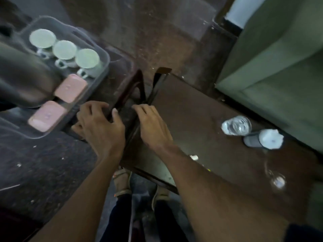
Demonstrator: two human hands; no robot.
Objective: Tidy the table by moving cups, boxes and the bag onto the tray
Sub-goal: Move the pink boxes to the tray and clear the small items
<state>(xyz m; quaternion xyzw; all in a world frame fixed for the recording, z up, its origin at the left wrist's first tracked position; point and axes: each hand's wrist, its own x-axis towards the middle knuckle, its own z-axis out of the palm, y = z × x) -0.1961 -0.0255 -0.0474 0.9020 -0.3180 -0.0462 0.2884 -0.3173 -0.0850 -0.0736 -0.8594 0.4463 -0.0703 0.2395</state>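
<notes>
A grey plastic tray (105, 55) sits at the left on a dark table. It holds three white cups (64, 49) with pale lids, two pink boxes (70, 88) and a blurred dark rounded object (22, 75). My left hand (99, 123) grips a dark wooden rail (130, 86) just right of the tray, thumb on one side and fingers on the other. My right hand (152, 124) is beside it, fingers curled over the left edge of a brown table (192, 110). No bag can be made out.
On the brown table stand a clear water bottle (236, 124), a dark cup with a crumpled white cover (264, 138) and a wine glass (277, 180). A green sofa (279, 67) is at the right. My sandalled feet (122, 182) are between the tables.
</notes>
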